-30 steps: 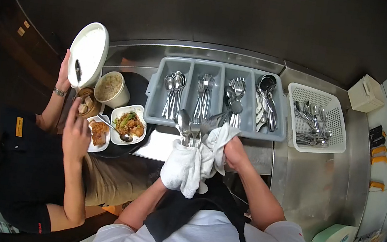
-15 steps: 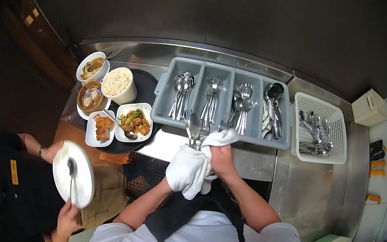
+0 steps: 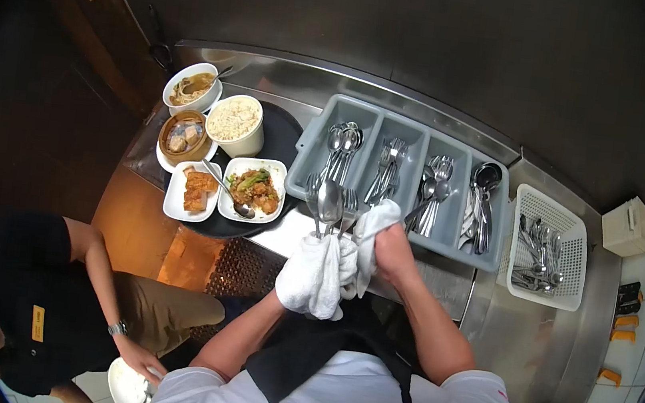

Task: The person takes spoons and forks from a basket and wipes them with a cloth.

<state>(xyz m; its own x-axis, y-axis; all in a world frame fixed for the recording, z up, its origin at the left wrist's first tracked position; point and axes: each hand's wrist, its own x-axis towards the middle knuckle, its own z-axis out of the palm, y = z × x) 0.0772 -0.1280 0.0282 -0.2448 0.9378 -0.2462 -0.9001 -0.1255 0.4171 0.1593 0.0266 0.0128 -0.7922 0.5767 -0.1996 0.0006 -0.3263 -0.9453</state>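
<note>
A bundle of spoons and forks [image 3: 329,202] stands up out of a white cloth [image 3: 315,278]. The cloth wraps my left hand [image 3: 298,283], whose fingers are covered; the bundle rises from there. Up and to the right, my right hand [image 3: 394,251] is closed on another part of the cloth [image 3: 371,236], at the front edge of the grey cutlery tray [image 3: 433,251]. Spoons [image 3: 343,144], forks [image 3: 393,162], mixed cutlery [image 3: 434,191] and ladles [image 3: 486,181] lie in its compartments.
At the left, a black round tray [image 3: 283,128] holds rice [image 3: 235,122], soup [image 3: 191,89], a steamer [image 3: 184,136] and dishes of food. A white basket [image 3: 569,292] of cutlery is at the right. A co-worker [image 3: 46,288] at lower left holds a white plate [image 3: 124,387].
The view has turned, shifting the trays rightward. My right hand with its cloth end has moved apart from the bundle. The co-worker's plate has gone down to the bottom edge.
</note>
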